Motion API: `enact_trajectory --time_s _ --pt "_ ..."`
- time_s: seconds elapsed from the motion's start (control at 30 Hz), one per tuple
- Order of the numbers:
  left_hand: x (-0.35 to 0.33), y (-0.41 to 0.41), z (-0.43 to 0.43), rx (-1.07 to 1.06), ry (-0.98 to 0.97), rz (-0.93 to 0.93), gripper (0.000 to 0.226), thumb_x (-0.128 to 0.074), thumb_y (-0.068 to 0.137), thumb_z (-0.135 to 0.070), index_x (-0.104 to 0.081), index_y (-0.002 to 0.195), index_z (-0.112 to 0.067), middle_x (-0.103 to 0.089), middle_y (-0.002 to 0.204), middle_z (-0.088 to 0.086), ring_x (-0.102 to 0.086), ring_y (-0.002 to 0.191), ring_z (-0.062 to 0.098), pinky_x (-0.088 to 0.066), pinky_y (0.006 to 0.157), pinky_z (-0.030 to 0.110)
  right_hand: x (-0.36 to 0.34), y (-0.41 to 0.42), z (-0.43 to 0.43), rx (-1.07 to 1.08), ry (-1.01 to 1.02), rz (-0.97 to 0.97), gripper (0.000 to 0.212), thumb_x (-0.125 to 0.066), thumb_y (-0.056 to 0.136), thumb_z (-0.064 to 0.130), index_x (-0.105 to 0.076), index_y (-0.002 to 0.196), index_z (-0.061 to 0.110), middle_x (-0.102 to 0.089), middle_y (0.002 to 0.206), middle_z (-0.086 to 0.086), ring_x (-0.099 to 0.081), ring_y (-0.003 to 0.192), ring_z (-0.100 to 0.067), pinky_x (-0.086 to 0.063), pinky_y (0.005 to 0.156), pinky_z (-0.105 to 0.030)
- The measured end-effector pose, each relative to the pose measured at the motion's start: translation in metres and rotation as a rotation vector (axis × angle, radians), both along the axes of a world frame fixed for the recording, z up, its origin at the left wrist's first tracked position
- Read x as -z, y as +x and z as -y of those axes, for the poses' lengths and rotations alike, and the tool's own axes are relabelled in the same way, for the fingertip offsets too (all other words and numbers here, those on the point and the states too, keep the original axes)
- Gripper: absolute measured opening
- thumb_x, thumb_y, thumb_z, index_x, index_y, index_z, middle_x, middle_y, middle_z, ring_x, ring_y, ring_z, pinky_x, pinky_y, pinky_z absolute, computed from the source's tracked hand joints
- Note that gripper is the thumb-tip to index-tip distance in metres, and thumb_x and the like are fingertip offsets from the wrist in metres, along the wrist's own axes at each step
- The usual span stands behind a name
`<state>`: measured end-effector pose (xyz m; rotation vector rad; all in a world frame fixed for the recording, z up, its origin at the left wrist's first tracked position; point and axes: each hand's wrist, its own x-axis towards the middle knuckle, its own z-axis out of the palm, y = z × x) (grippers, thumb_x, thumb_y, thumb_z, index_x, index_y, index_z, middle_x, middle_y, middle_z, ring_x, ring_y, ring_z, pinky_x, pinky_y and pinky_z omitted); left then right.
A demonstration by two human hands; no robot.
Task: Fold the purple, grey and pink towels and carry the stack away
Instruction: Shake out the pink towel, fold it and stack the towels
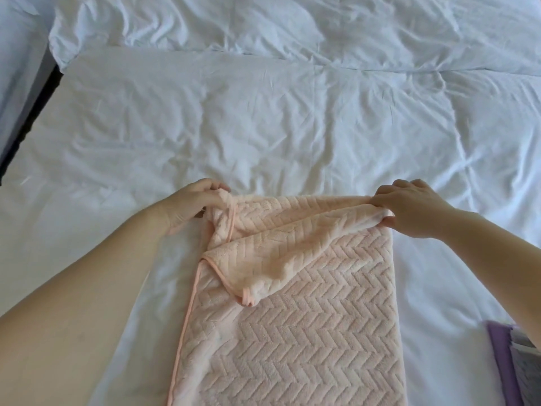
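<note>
A pink towel (307, 332) with a zigzag weave lies on the white bed, running from the middle of the view to its bottom edge. Its far end is doubled over, and a loose corner flap droops onto the middle. My left hand (193, 205) pinches the far left corner. My right hand (409, 206) grips the far right corner. At the bottom right, a purple towel (502, 364) shows as a strip, with a grey towel (524, 373) lying on it, partly hidden by my right forearm.
A crumpled white duvet (278, 118) covers the bed beyond the towel. A bunched white cover (263, 22) lies along the far side. The dark bed edge (32, 112) runs down the left.
</note>
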<state>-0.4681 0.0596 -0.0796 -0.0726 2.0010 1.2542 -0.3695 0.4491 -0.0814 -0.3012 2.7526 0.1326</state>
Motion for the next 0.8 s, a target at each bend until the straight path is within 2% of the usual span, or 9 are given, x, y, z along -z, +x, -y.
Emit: enact_trajectory --time_s 0.1,0.17,0.27,0.37,0.47,0.57,0.63,0.73,0.8 --pt "-0.001 -0.005 -0.008 0.187 -0.131 -0.255 0.02 -0.078 0.072 -0.036 -0.068 0.089 -0.034 -0.059 0.09 -0.008 -0.053 0.072 -0.007 -0.04 0.069 0.009 0.001 -0.003 0.0 0.032 -0.023 0.01 0.029 -0.06 0.086 0.041 -0.057 0.115 0.035 -0.057 0.107 0.015 -0.047 0.105 -0.013 -0.031 0.092 -0.033" --pt "-0.001 -0.01 -0.008 0.394 -0.302 -0.474 0.021 -0.076 0.076 -0.031 -0.065 0.092 -0.036 -0.056 0.095 -0.01 -0.053 0.073 -0.003 -0.042 0.07 0.016 0.002 -0.003 0.0 0.038 -0.022 0.015 0.027 -0.059 0.086 0.04 -0.058 0.112 0.034 -0.058 0.105 0.015 -0.047 0.104 -0.013 -0.031 0.092 -0.034" --pt "-0.008 -0.015 -0.001 0.594 -0.479 -0.623 0.032 -0.076 0.073 -0.035 -0.054 0.096 -0.042 -0.052 0.095 -0.013 -0.055 0.078 0.006 -0.044 0.068 0.029 0.003 -0.002 -0.001 0.056 -0.02 0.024 0.028 -0.059 0.087 0.039 -0.058 0.114 0.034 -0.057 0.107 0.014 -0.047 0.105 -0.014 -0.032 0.092 -0.034" --pt "-0.01 -0.013 0.007 0.598 -0.474 -0.732 0.031 -0.074 0.076 -0.036 -0.047 0.091 -0.039 -0.05 0.094 -0.014 -0.052 0.07 0.001 -0.038 0.059 0.025 0.004 -0.002 0.001 0.069 0.001 0.034 0.028 -0.057 0.088 0.038 -0.058 0.115 0.035 -0.057 0.108 0.014 -0.047 0.105 -0.014 -0.032 0.091 -0.033" --pt "-0.007 -0.008 0.01 0.614 -0.472 -0.73 0.019 -0.067 0.083 -0.032 -0.05 0.089 -0.039 -0.045 0.096 -0.027 -0.049 0.071 -0.005 -0.032 0.057 0.022 0.005 -0.001 0.005 0.08 -0.003 0.028 0.027 -0.056 0.088 0.039 -0.057 0.114 0.035 -0.058 0.108 0.014 -0.047 0.106 -0.014 -0.033 0.092 -0.033" --pt "-0.002 -0.006 0.012 0.655 -0.527 -0.778 0.019 -0.06 0.086 -0.02 -0.056 0.091 -0.038 -0.043 0.096 -0.023 -0.042 0.08 0.001 -0.031 0.062 0.027 0.005 -0.003 0.012 0.061 0.005 0.009 0.027 -0.055 0.086 0.041 -0.057 0.112 0.035 -0.059 0.107 0.015 -0.048 0.106 -0.014 -0.033 0.093 -0.033" --pt "-0.001 -0.007 0.014 0.671 -0.596 -0.862 0.022 -0.058 0.079 -0.011 -0.052 0.08 -0.032 -0.042 0.085 -0.019 -0.041 0.086 0.008 -0.027 0.059 0.026 0.005 -0.002 0.013 0.052 0.015 -0.001 0.029 -0.054 0.086 0.042 -0.057 0.114 0.036 -0.059 0.106 0.016 -0.048 0.106 -0.013 -0.032 0.092 -0.032" --pt "-0.003 -0.007 0.016 0.623 -0.671 -0.923 0.029 -0.056 0.069 -0.01 -0.034 0.058 -0.025 -0.037 0.065 -0.01 -0.042 0.074 0.017 -0.017 0.052 0.024 0.006 0.0 0.015 0.054 0.052 -0.016 0.027 -0.053 0.086 0.044 -0.057 0.112 0.037 -0.058 0.105 0.017 -0.049 0.106 -0.013 -0.03 0.093 -0.032" --pt "0.0 -0.006 0.018 0.461 -0.681 -0.927 0.03 -0.054 0.07 -0.012 -0.031 0.056 -0.024 -0.039 0.061 -0.006 -0.043 0.067 0.02 -0.017 0.051 0.024 0.009 0.002 0.016 0.061 0.078 -0.047 0.026 -0.053 0.086 0.044 -0.056 0.111 0.038 -0.058 0.104 0.017 -0.05 0.106 -0.013 -0.03 0.093 -0.032"
